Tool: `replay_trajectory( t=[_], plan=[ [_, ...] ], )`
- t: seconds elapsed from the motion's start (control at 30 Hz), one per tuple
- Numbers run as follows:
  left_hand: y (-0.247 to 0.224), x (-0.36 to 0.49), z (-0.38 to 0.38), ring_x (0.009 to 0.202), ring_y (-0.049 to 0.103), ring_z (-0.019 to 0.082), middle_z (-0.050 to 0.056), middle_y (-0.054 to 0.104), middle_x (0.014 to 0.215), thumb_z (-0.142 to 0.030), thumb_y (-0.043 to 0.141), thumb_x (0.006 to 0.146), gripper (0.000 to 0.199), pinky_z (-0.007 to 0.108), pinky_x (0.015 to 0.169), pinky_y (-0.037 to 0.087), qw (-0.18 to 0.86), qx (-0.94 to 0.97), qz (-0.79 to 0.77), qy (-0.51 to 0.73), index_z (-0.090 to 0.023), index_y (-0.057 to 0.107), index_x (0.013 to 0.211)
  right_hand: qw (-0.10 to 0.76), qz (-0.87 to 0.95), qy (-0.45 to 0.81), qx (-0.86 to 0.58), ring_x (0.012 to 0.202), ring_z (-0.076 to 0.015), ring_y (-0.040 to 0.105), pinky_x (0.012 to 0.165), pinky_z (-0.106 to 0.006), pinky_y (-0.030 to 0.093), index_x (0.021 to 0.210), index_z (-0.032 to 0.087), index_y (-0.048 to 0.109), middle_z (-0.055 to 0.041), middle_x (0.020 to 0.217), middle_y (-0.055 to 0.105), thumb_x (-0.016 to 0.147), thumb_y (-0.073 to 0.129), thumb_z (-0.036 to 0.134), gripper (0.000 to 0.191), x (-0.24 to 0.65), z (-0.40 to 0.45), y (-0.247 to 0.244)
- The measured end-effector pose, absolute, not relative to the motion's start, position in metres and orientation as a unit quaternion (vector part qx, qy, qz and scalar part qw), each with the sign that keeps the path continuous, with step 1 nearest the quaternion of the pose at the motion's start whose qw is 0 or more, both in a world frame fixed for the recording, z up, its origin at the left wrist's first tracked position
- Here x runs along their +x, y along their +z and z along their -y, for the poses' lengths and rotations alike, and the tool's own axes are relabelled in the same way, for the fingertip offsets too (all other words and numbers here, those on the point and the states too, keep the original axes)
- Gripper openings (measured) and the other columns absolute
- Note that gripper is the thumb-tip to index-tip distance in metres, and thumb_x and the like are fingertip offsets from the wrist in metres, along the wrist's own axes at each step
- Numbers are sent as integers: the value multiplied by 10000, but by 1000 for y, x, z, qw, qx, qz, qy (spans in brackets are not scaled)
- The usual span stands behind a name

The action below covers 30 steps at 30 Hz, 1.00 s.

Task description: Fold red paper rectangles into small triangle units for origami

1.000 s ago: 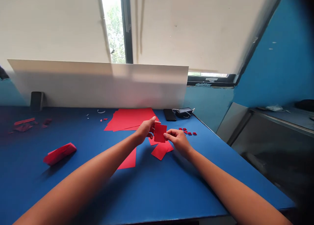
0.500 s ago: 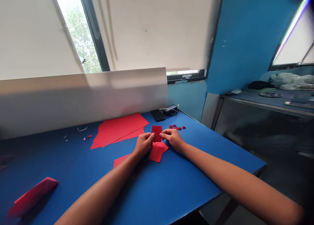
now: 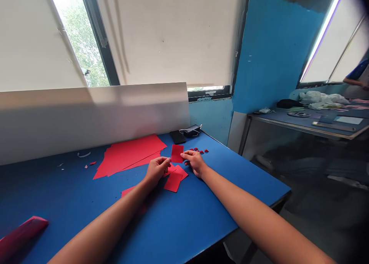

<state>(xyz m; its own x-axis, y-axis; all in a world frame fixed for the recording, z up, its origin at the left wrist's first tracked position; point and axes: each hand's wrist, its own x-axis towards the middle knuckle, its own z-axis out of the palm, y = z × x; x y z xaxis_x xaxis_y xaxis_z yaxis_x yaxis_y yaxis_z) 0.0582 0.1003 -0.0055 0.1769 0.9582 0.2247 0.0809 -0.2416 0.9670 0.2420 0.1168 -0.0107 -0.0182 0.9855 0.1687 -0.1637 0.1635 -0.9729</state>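
Hiding red card's [image 3: 177, 153] edge, left hand [image 3: 157, 171] seemingly pinches.

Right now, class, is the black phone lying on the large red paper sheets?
No, the black phone lies on the blue tabletop, right of the red paper sheets.

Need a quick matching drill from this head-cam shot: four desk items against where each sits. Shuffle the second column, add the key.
Items:
1. small red card
2. black phone
3. tiny red scraps
4. folded red paper

Places:
A. far left of the blue table
B. between the left hand and right hand
C. back edge, by the white panel
D. just beyond the right hand

Pairs: 1-B, 2-C, 3-D, 4-A
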Motion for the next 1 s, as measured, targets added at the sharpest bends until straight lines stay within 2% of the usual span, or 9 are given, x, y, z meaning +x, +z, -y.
replay_trajectory(
  t=[0.13, 0.3, 0.53, 0.7, 0.87, 1.0],
  plan=[
    [-4, 58, -101, 388, 444, 87, -11, 563, 537, -573, 540, 791, 445, 198, 390, 332, 453, 631, -418, 471, -147, 655, 851, 565, 506, 515, -399, 597, -129, 537, 491, -236, 376, 710, 161, 685, -31, 672, 633, 605, 750, 416, 283, 243, -115, -10],
    [-4, 59, -97, 432, 450, 91, 11, 565, 505, -509, 649, 735, 386, 203, 426, 327, 454, 652, -414, 445, -132, 658, 652, 547, 520, 524, -395, 550, -109, 505, 489, -239, 363, 666, 151, 699, -19, 633, 630, 577, 785, 355, 238, 242, -112, -7],
    [-4, 60, -97, 465, 492, 103, 6, 564, 562, -480, 655, 719, 349, 207, 438, 356, 464, 635, -414, 459, -134, 632, 680, 567, 483, 530, -405, 606, -128, 536, 477, -234, 383, 701, 164, 675, -18, 670, 624, 586, 763, 381, 261, 245, -117, -9],
    [-4, 62, -97, 428, 476, 102, -8, 565, 584, -547, 530, 785, 392, 205, 400, 345, 454, 632, -416, 470, -161, 582, 742, 568, 483, 534, -399, 579, -122, 532, 471, -230, 371, 690, 153, 679, -12, 625, 607, 574, 777, 381, 274, 243, -115, -7],
    [-3, 62, -95, 436, 466, 104, -13, 533, 491, -485, 630, 746, 351, 208, 436, 350, 445, 657, -406, 454, -153, 595, 638, 558, 500, 533, -393, 567, -114, 527, 478, -230, 362, 672, 145, 692, -13, 609, 619, 574, 788, 360, 255, 242, -113, -6],
    [-4, 60, -96, 447, 479, 101, 8, 577, 552, -486, 619, 754, 356, 214, 447, 369, 458, 645, -405, 459, -144, 609, 657, 562, 490, 535, -398, 590, -121, 535, 474, -227, 359, 658, 147, 677, -19, 627, 614, 584, 780, 352, 241, 244, -115, -6]
  ],
)
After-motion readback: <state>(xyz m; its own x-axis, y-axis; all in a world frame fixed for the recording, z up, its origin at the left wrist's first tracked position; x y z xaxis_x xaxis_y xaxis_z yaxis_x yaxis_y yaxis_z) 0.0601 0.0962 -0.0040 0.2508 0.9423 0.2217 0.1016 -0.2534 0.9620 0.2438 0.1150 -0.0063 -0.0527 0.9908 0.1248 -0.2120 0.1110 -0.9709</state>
